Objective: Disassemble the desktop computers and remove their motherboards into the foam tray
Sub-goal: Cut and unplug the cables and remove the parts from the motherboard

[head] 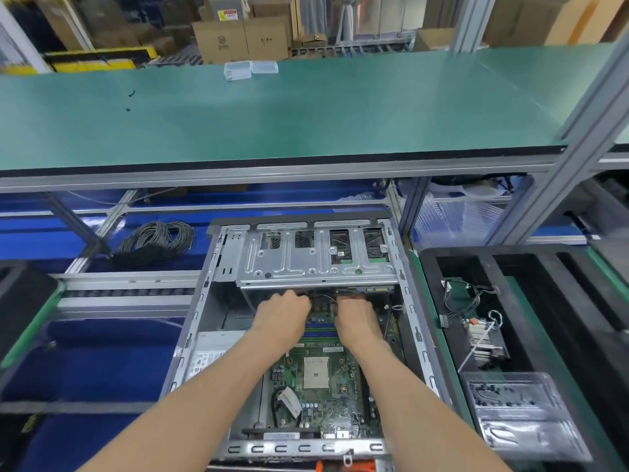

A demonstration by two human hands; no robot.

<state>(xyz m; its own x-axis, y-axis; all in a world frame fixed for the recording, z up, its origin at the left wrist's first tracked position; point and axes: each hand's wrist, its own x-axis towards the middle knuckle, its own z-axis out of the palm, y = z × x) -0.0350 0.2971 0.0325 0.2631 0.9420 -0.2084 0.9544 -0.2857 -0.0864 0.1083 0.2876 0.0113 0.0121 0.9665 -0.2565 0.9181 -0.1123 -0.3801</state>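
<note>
The motherboard [316, 386] lies flat in the open case [417, 321], long axis running from us to the drive cage [316, 264]. Our left hand [282, 315] and right hand [355, 318] reach side by side under this cage at the board's far edge; what the fingers hold we cannot tell

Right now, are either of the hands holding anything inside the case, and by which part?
It cannot be told. The left hand and the right hand both reach under the silver metal drive cage, fingertips hidden, above the green motherboard.
</note>
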